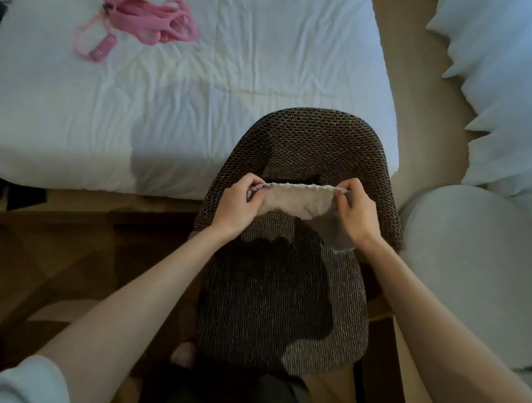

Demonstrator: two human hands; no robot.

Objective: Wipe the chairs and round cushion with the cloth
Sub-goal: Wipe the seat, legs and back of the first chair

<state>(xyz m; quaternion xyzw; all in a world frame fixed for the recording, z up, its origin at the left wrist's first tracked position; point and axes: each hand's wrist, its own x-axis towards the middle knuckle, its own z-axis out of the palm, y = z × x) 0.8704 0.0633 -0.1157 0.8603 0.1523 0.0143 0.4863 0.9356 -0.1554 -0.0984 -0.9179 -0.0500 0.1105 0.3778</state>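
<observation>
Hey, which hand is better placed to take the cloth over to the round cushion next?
Probably the right hand: it pinches the cloth and is nearer the cushion on that side. The left hand would have to cross the chair.

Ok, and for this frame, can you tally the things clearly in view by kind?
chair: 1
cloth: 1
round cushion: 1
bed: 1
pink straps: 1 bundle
bedding pile: 1
hands: 2, left hand and right hand
Total: 8

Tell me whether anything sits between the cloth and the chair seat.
Nothing visible does. The left hand and right hand pinch the cloth over the chair, whose seat beneath lies bare.
</observation>
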